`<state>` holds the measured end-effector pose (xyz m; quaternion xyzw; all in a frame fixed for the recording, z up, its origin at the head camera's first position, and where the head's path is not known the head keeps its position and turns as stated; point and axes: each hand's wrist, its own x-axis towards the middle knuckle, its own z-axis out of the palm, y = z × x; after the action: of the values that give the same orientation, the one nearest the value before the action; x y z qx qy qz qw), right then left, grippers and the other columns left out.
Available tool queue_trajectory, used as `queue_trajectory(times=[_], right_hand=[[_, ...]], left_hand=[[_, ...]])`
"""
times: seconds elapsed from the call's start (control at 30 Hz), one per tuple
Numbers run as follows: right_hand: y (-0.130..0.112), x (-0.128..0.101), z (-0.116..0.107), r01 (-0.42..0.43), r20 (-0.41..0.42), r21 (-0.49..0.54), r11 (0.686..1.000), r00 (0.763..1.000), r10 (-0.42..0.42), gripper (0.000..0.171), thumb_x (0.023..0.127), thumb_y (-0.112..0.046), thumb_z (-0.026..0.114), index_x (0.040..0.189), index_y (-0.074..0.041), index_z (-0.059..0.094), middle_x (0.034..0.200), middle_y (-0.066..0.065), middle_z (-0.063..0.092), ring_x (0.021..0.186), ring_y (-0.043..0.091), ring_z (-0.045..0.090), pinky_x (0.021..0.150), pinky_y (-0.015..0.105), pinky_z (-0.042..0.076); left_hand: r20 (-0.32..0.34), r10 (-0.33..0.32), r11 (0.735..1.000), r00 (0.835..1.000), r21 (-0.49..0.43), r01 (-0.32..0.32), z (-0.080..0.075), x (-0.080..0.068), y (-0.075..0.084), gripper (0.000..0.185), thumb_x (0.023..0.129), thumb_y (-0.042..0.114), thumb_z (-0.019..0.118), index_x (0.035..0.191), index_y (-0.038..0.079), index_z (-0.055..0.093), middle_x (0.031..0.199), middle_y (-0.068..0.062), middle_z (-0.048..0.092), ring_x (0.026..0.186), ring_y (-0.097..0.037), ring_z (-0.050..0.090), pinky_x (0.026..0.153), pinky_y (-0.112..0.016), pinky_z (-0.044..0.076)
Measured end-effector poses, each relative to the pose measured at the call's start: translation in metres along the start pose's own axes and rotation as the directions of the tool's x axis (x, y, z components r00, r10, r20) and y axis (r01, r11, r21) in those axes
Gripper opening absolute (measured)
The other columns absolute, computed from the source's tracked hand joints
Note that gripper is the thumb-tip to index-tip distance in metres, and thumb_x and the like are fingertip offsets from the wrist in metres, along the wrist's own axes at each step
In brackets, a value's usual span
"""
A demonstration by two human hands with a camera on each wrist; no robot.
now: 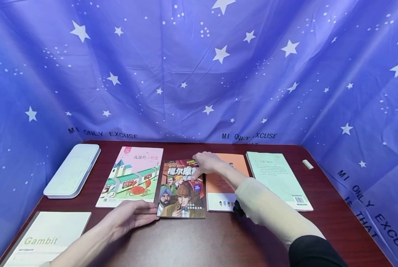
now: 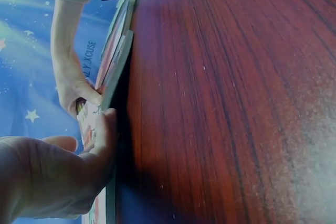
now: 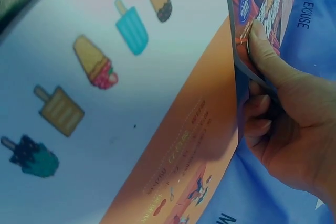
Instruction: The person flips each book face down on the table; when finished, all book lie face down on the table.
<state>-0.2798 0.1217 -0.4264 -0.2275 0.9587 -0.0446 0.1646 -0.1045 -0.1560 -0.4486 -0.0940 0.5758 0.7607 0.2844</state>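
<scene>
A comic-style book with a detective in a cap on its cover (image 1: 182,198) lies near the middle of the table. My right hand (image 1: 207,163) grips its far right corner; the right wrist view shows the thumb on the cover and curled fingers under the edge. At the near left corner, my left hand (image 1: 135,214) touches the book with fairly straight fingers. The left wrist view shows a finger along the book's edge. To the left lies a pink-and-green crab book (image 1: 132,181); to the right, an orange-and-white book (image 3: 136,82) with ice lollies, partly behind my right arm.
A pale green book (image 1: 279,178) lies at the right, with a small white eraser (image 1: 307,164) beyond it. At the left are a white case (image 1: 73,168) and a Gambit notebook (image 1: 47,237). A blue star-patterned curtain (image 1: 185,74) surrounds the brown table (image 1: 192,244).
</scene>
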Motion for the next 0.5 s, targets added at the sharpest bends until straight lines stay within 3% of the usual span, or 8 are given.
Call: queue_trajectory(times=[0.17, 0.37, 0.5], right_hand=[[0.006, 0.001, 0.001, 0.023, 0.012, 0.039, 0.999, 1.0, -0.024, 0.096, 0.072, -0.057, 0.086, 0.145, -0.004, 0.055, 0.136, 0.012, 0.068, 0.104, 0.022, 0.069, 0.101, 0.039, 0.058], [0.014, -0.001, -0.001, 0.047, 0.022, 0.176, 0.983, 0.998, -0.052, 0.095, 0.079, -0.051, 0.086, 0.148, 0.002, 0.049, 0.149, 0.017, 0.058, 0.135, 0.032, 0.058, 0.116, 0.042, 0.049], [0.02, -0.005, -0.006, 0.08, 0.002, 0.271, 0.959, 0.996, -0.084, 0.087, 0.085, -0.046, 0.082, 0.147, 0.006, 0.049, 0.149, 0.021, 0.057, 0.138, 0.032, 0.056, 0.117, 0.042, 0.048]], left_hand=[[-0.015, 0.042, 0.998, 0.999, 0.053, -0.041, 0.004, 0.004, 0.001, 0.04, 0.099, 0.005, 0.061, 0.13, -0.02, 0.056, 0.098, -0.005, 0.076, 0.092, -0.014, 0.074, 0.091, -0.031, 0.064], [-0.024, 0.074, 0.983, 0.997, 0.172, -0.068, 0.011, 0.008, 0.005, 0.049, 0.094, 0.005, 0.069, 0.133, -0.02, 0.052, 0.095, 0.001, 0.075, 0.085, -0.01, 0.073, 0.083, -0.022, 0.063], [-0.042, 0.093, 0.967, 0.995, 0.243, -0.08, 0.014, 0.008, 0.008, 0.058, 0.09, 0.006, 0.071, 0.136, -0.022, 0.048, 0.093, 0.002, 0.076, 0.081, -0.006, 0.072, 0.079, -0.019, 0.062]])
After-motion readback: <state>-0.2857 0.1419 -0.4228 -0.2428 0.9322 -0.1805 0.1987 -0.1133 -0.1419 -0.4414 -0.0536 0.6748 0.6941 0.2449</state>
